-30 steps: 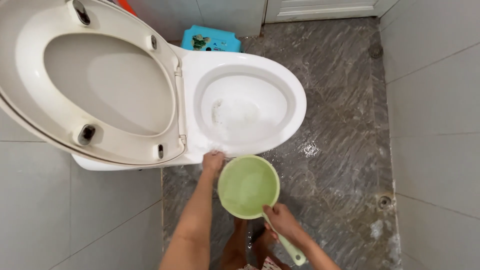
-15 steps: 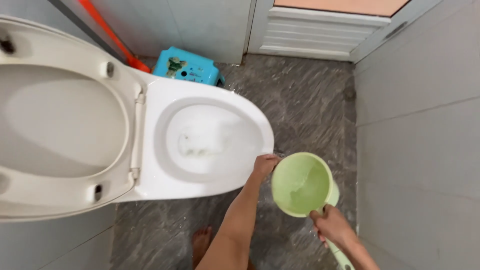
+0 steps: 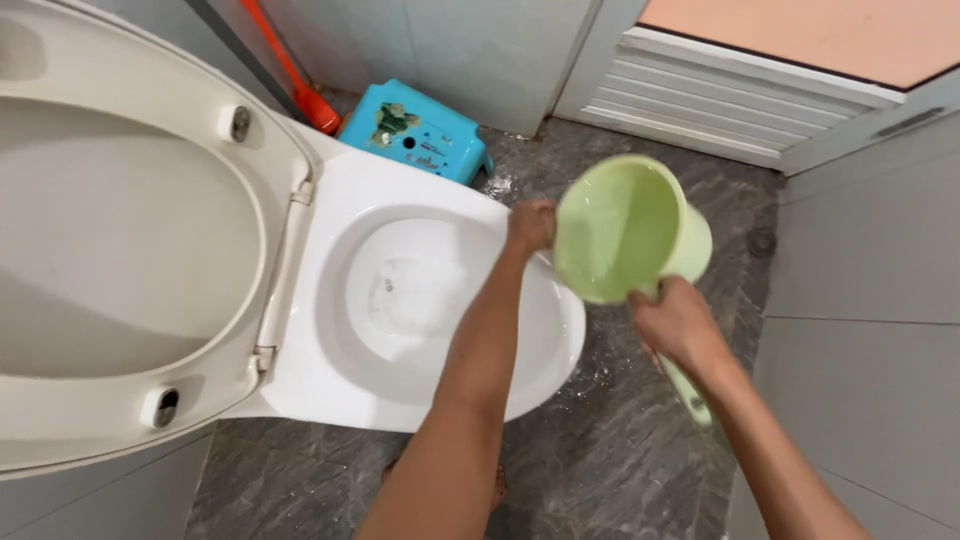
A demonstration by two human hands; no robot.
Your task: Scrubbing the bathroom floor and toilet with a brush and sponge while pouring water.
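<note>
Now, your right hand (image 3: 678,325) is clenched round the handle of the green dipper (image 3: 625,232), which hangs tilted, mouth toward you, just past the far rim of the toilet (image 3: 330,190). Your left hand (image 3: 530,225) is closed on that rim; whether it grips a cloth or scrubber, you cannot tell. The risk, as I judge it: the stone-patterned floor (image 3: 620,460) beside the toilet glistens wet, so a bare foot could slide, and a steeper tilt would spill any water left in the dipper. The toilet is smooth glossy white, oval; the dipper is thin round plastic.
</note>
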